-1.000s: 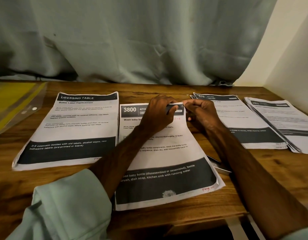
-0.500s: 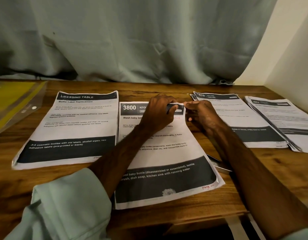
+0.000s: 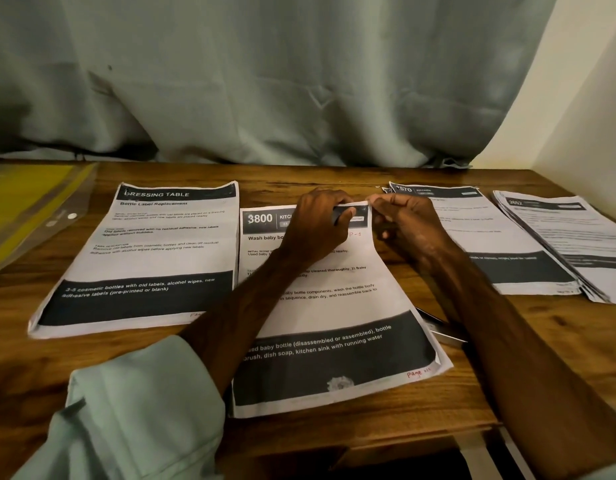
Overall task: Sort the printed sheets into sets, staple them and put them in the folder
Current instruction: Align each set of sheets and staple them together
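The tabletop (image 3: 334,176) is carrying the 3800 set (image 3: 334,306) at its middle, lying flat. Being thin, light, floppy paper, it is probably going to fan and slide, so its top right corner is looking like the place to hold. It is showing white pages with dark bands. The left hand (image 3: 320,226) and right hand (image 3: 407,230) are both keeping a narrow grip, pinching that corner.

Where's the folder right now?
Head view: the yellow folder lies at the far left of the wooden table, just left of the DRESSING TABLE sheets.
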The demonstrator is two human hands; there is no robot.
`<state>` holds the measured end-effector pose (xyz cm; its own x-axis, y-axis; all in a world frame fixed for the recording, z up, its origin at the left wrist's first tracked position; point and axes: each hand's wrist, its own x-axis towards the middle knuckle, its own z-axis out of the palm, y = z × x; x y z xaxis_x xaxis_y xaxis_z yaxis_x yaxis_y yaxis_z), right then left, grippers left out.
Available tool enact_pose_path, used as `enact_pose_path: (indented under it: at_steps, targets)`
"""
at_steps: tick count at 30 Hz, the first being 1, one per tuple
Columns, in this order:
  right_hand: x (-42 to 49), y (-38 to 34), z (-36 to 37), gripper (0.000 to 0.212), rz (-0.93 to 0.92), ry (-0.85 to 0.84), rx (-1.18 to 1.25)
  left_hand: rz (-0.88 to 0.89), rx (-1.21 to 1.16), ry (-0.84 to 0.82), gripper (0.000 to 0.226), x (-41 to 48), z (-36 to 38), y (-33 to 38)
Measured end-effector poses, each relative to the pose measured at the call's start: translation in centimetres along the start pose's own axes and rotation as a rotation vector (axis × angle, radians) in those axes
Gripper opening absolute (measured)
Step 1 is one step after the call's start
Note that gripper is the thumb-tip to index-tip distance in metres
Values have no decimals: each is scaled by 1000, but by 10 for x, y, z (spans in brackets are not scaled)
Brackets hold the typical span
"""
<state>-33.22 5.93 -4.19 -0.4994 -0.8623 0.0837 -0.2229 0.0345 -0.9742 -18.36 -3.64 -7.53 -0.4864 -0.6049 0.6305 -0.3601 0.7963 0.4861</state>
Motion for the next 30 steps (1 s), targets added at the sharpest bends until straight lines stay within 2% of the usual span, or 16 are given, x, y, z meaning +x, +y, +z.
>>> enact_pose_path:
  at_steps: [5,8,14,26,30]
  targets:
    - [-2,3,-3,14,-57,-38,-82,6,0,39,27,0,0,1]
    - [-2,4,0,11,-92,8,-175,11,-10,36,26,1,-1,2]
    - [-3,5,2,8,-170,99,-218,6,-26,62,29,0,-2,3]
    - [-5,4,3,4,-224,109,-213,24,-60,17,23,5,-4,2]
    - [-7,-1,-2,21,-108,60,-158,9,-74,4,25,2,-5,3]
